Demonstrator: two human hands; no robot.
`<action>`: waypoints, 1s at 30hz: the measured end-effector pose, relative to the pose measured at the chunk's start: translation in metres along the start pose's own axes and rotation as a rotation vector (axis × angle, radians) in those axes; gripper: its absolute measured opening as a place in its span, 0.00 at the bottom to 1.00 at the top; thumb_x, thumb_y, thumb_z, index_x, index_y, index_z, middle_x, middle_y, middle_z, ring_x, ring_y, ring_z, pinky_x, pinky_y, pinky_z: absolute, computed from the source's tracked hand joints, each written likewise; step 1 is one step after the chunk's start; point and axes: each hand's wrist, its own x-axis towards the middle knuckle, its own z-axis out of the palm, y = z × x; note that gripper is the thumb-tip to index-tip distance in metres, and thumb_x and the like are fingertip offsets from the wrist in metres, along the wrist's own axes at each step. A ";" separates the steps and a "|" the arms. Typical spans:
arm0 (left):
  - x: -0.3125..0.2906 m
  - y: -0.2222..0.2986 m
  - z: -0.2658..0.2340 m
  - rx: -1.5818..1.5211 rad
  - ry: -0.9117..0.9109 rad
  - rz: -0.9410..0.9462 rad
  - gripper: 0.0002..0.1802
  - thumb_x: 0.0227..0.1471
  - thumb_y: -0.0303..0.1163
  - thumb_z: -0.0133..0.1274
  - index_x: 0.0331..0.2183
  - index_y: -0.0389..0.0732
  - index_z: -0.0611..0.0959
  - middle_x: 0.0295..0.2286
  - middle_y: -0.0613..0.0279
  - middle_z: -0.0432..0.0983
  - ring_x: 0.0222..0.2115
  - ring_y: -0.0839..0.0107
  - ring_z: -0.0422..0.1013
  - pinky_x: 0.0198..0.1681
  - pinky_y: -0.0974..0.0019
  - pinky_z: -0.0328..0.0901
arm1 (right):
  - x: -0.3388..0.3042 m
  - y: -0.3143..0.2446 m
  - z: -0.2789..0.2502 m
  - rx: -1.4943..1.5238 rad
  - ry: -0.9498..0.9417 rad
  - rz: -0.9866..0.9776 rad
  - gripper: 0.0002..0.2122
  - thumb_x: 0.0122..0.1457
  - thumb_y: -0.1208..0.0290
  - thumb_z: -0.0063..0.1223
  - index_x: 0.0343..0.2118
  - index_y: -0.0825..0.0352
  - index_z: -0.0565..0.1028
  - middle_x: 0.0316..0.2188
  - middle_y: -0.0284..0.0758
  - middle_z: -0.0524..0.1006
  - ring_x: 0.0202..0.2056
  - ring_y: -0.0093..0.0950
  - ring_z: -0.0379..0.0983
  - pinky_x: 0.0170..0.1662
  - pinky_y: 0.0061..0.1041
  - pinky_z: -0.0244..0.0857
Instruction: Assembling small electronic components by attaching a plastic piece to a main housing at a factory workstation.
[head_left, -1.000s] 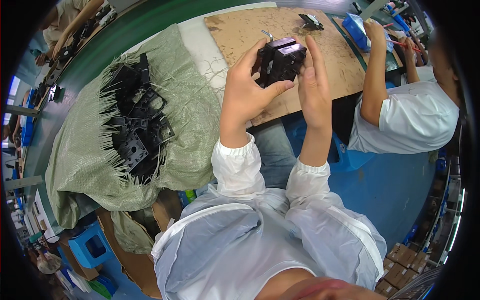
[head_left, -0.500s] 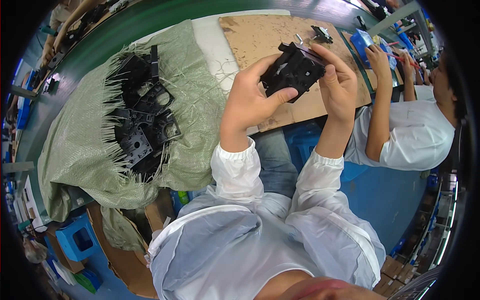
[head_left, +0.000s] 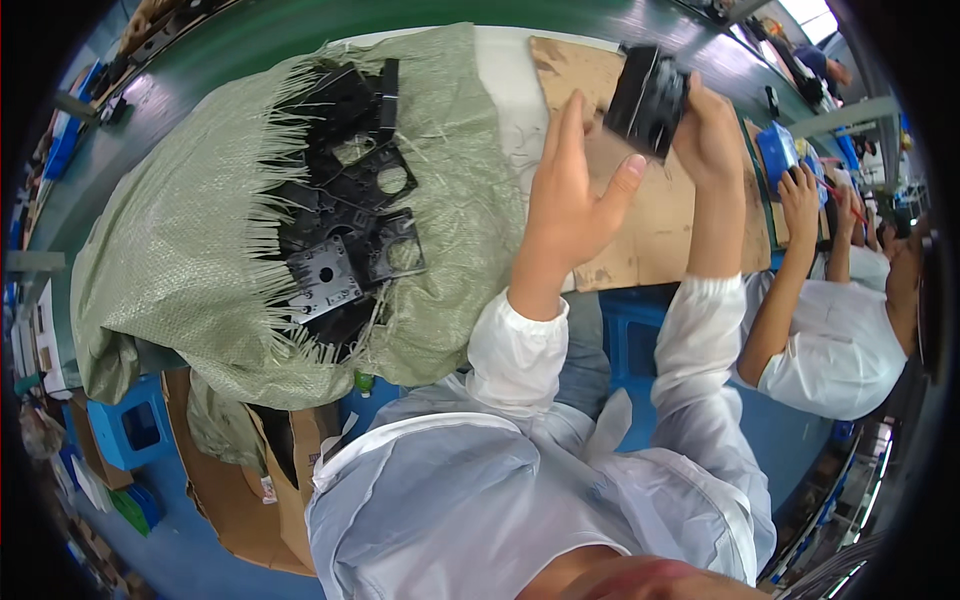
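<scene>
- Tabletop (head_left: 250, 60), green and long, running across in front of the person I'm watching.
- On it, at the person's left, a pale green woven sack (head_left: 180, 250) lies with its frayed mouth gaping.
- Over to the right sits a co-worker (head_left: 840, 340) in white, both forearms raised.
- A brown board (head_left: 650, 230), stained in places, lies flat on the tabletop to the right of the sack.
- Down by the floor, under the sack, stands a cardboard box (head_left: 215, 500).
- Black plastic parts (head_left: 385, 180) lie heaped in the sack's mouth, some with round holes.
- The left hand (head_left: 575, 205) is up over the board, fingers spread apart, thumb close to the block's lower edge; I can't tell whether it touches.
- The right hand (head_left: 708, 135) grips the block by its right side, most fingers hidden behind.
- That black block (head_left: 645, 105), slightly blurred, is held tilted in the air above the board's far end.
</scene>
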 end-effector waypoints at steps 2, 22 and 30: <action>0.002 -0.002 -0.004 0.169 0.166 0.056 0.24 0.53 0.33 0.55 0.49 0.29 0.74 0.48 0.48 0.69 0.49 0.58 0.67 0.53 0.57 0.61 | 0.059 0.015 -0.006 0.054 0.113 0.087 0.16 0.66 0.65 0.47 0.45 0.76 0.71 0.40 0.40 0.76 0.42 0.31 0.74 0.49 0.31 0.69; -0.001 0.001 -0.015 -0.150 0.413 0.132 0.03 0.46 0.21 0.49 0.29 0.33 0.75 0.31 0.59 0.69 0.31 0.73 0.65 0.37 0.70 0.61 | 0.110 0.043 0.183 -0.998 -0.740 -1.071 0.12 0.59 0.62 0.59 0.36 0.67 0.76 0.32 0.36 0.76 0.33 0.27 0.73 0.37 0.25 0.69; -0.006 0.001 -0.011 -0.207 0.495 0.321 0.04 0.45 0.18 0.46 0.29 0.33 0.73 0.32 0.58 0.66 0.31 0.72 0.61 0.38 0.71 0.59 | 0.079 0.072 0.184 -1.314 -0.979 -0.992 0.17 0.45 0.75 0.62 0.42 0.62 0.76 0.44 0.30 0.74 0.45 0.32 0.68 0.46 0.30 0.68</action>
